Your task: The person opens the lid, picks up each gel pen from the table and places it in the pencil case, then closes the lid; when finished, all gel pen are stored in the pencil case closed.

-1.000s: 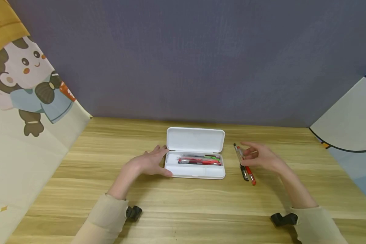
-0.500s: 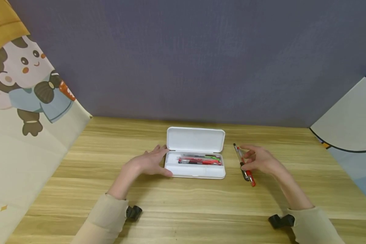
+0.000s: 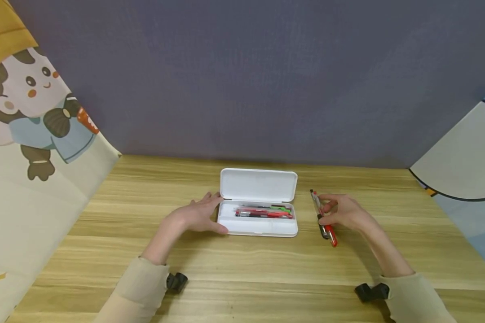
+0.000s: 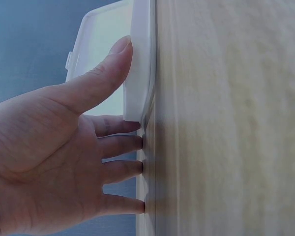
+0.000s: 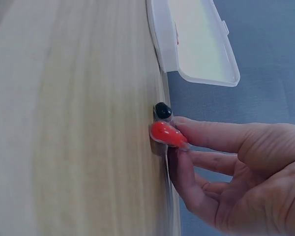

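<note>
Pencil case (image 3: 258, 226), white, lid up, on the wooden table (image 3: 242, 269); holds several pens (image 3: 264, 211), red, black and green, along its rear side. Left hand (image 3: 196, 217): flat against the case's left end, fingers relaxed and extended, thumb on its front corner, grasping nothing. Right hand (image 3: 343, 211): fingers curled, pinching a red pen (image 3: 330, 233) and a black pen (image 3: 320, 217) lying on the table just right of the case.
</note>
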A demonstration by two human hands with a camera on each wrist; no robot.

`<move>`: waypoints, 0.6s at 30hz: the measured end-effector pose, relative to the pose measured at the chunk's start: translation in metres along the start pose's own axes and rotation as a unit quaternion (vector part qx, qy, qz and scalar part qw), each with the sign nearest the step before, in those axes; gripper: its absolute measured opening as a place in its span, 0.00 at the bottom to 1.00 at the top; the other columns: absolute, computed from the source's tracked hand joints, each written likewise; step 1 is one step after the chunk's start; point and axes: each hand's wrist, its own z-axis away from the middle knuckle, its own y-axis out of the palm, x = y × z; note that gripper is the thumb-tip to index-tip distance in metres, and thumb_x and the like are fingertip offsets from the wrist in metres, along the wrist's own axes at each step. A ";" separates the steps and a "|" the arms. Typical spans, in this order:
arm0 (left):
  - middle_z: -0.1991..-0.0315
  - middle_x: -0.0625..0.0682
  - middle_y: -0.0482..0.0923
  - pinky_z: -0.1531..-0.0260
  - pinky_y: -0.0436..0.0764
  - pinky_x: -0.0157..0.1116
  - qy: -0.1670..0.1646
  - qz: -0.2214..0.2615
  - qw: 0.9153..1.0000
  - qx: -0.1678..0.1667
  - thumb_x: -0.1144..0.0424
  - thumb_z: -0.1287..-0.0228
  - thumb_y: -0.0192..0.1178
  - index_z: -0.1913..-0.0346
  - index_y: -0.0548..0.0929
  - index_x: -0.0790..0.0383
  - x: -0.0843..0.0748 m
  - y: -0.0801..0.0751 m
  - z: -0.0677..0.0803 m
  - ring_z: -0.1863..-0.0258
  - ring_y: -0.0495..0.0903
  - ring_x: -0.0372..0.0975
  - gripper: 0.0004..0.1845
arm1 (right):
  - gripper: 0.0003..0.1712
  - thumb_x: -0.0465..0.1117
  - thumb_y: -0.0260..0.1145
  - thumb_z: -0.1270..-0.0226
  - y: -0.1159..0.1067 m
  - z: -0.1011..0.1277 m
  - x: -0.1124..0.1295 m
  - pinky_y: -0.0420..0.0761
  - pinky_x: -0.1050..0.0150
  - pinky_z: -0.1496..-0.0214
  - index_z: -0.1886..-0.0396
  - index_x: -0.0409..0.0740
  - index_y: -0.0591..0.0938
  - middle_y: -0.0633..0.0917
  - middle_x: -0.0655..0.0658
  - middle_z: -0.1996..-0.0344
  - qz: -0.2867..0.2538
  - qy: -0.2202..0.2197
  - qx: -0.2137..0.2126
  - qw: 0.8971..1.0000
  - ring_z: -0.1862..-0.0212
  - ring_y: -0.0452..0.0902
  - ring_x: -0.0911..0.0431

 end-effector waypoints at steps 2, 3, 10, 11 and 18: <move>0.16 0.64 0.44 0.21 0.44 0.70 0.000 0.001 1.000 0.000 0.45 0.39 0.72 0.19 0.54 0.61 0.000 0.000 0.000 0.16 0.41 0.59 0.54 | 0.49 0.32 0.77 0.44 0.000 0.000 0.000 0.87 0.67 0.63 0.25 0.27 0.64 0.83 0.32 0.53 -0.016 0.004 0.006 1.000 0.58 0.82 0.54; 0.16 0.64 0.44 0.21 0.44 0.70 0.001 0.001 1.000 0.000 0.45 0.39 0.72 0.19 0.54 0.61 0.000 0.000 0.000 0.16 0.41 0.59 0.54 | 0.49 0.31 0.76 0.43 0.000 0.000 0.000 0.87 0.67 0.62 0.24 0.27 0.63 0.83 0.32 0.53 -0.026 0.005 0.009 1.000 0.59 0.82 0.54; 0.15 0.61 0.43 0.21 0.43 0.69 -0.003 0.001 1.000 0.000 0.44 0.39 0.72 0.18 0.55 0.59 0.000 0.000 0.001 0.15 0.40 0.58 0.54 | 0.45 0.32 0.73 0.37 -0.003 0.000 -0.003 0.88 0.64 0.62 0.24 0.26 0.63 0.83 0.35 0.57 -0.036 -0.006 0.006 0.999 0.60 0.82 0.56; 0.15 0.62 0.43 0.21 0.43 0.69 -0.002 0.000 1.000 0.000 0.44 0.39 0.72 0.18 0.55 0.59 0.000 0.000 0.001 0.15 0.40 0.58 0.53 | 0.44 0.33 0.73 0.36 -0.003 0.000 -0.003 0.88 0.65 0.62 0.24 0.26 0.64 0.83 0.35 0.57 -0.031 -0.011 0.004 0.999 0.60 0.82 0.55; 0.15 0.62 0.43 0.21 0.43 0.69 -0.003 -0.001 1.000 0.000 0.44 0.39 0.72 0.18 0.54 0.60 0.000 0.000 0.000 0.15 0.40 0.58 0.54 | 0.41 0.36 0.72 0.33 -0.013 0.001 -0.002 0.87 0.67 0.63 0.24 0.29 0.66 0.85 0.32 0.55 -0.014 -0.061 -0.034 0.997 0.60 0.82 0.59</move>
